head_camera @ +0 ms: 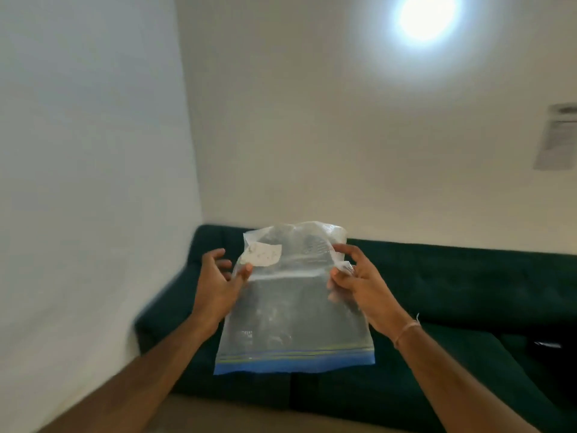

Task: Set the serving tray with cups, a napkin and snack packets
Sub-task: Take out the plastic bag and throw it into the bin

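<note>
Nearest, two bare forearms rise from the bottom edge, the right one with a thin band (407, 329) at the wrist. Between them hangs a clear zip bag (295, 303), upside down: its blue seal strip (293, 364) sits at 6 o'clock and its bottom seam at 12.

The left hand (215, 284) pinches the bag's edge at 9 o'clock, thumb tip on the plastic just under a white label (264, 254), the other fingers spread loose. The right hand (356, 281) grasps a crumpled fold of the edge at 3 o'clock between thumb and fingers.

The bag looks empty or nearly so; blur hides any contents. No tray, cups, napkin or packets show here, so the task seems barely begun, or the bag holds its supplies.

To do this step well, I would turn the bag seal-up before opening it, lest anything drop out. Keep one hand on each side near the seal and peel the strip apart from one corner, since thin film slips and bunches.

Behind the bag, from 9 to 3 o'clock, runs a dark green sofa (437, 270). Farther, white walls meet in a corner, with a paper (554, 135) at 3 o'clock and a bright light (426, 15) at 1.
</note>
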{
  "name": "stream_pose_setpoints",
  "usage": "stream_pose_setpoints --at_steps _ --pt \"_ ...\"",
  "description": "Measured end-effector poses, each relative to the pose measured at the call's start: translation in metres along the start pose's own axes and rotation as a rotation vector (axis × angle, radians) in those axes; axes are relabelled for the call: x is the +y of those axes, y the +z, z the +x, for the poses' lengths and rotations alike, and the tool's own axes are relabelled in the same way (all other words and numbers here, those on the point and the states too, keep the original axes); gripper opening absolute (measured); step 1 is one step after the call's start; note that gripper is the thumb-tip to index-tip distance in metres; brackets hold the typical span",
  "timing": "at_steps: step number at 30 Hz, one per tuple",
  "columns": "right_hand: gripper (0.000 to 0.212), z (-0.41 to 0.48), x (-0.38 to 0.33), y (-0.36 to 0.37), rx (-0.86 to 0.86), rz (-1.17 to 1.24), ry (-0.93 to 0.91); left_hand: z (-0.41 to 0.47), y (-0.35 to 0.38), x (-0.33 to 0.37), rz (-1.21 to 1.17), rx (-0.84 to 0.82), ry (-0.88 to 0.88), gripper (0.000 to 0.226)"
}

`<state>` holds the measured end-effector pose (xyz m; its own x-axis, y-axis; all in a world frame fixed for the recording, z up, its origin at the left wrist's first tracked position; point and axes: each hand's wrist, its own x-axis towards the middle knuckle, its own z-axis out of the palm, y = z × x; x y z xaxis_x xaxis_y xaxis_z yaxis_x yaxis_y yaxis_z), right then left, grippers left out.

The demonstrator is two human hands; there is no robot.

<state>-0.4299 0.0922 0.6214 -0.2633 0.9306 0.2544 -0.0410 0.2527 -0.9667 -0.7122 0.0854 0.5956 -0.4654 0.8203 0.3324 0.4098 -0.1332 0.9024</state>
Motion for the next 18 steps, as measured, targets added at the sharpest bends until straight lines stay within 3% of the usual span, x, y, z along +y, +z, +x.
stream_pose_setpoints --at_steps 2,4,6,9,12,14,16,18 --pt "0.027 0.007 -0.007 0.036 -0.079 -0.035 0.012 -0.013 -0.033 -0.003 0.254 0.068 0.289 0.098" --pt "0.023 0.012 -0.012 0.073 -0.187 0.008 0.027 -0.029 -0.061 0.002 0.415 -0.171 0.53 0.117" --pt "0.027 0.015 -0.016 0.113 -0.35 0.124 0.045 -0.044 -0.083 0.005 0.526 -0.418 0.563 0.129" --pt "0.045 0.014 -0.016 0.168 -0.55 0.235 0.043 -0.053 -0.115 -0.005 0.467 -0.492 0.377 0.125" --pt "0.062 0.016 -0.008 0.216 -0.687 0.255 0.084 -0.059 -0.16 -0.029 0.413 -0.403 0.238 0.087" --pt "0.068 0.023 -0.002 0.24 -0.626 0.179 0.03 -0.059 -0.191 -0.05 0.311 -0.322 0.139 0.07" --pt "0.071 0.032 0.011 0.263 -0.519 0.076 -0.037 -0.058 -0.223 -0.077 0.196 -0.207 0.005 0.07" --pt "0.093 0.036 0.039 0.287 -0.576 0.055 0.047 -0.057 -0.252 -0.109 0.014 -0.146 -0.127 0.063"
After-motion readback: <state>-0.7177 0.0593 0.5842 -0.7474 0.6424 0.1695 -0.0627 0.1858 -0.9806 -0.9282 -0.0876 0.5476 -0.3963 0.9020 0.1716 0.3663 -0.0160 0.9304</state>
